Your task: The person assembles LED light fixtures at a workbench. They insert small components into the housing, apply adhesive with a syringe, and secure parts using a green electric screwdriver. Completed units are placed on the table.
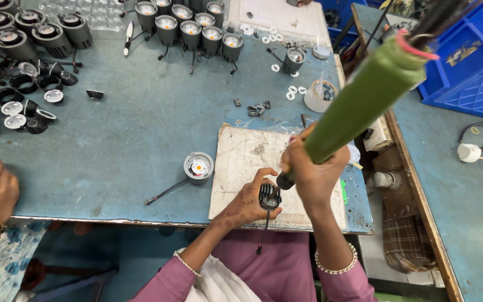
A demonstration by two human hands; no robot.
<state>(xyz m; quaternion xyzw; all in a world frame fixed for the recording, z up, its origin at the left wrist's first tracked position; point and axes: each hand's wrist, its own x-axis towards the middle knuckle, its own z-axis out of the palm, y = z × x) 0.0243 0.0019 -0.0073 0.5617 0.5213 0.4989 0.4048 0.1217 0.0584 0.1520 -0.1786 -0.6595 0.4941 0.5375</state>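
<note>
Left hand (246, 206) clamps the finned black heat sink (269, 196) steady while right hand (314, 170), fist-closed, holds the green electric screwdriver (359, 103) squarely on it.

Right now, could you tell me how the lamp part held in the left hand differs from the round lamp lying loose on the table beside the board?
The held lamp part is black and finned, gripped by the left hand with the green driver tip on it; the loose lamp is grey, untouched, showing its orange centre upward. The held part sits over the white board; the loose lamp rests on the blue table. Both trail a dark wire.
</note>
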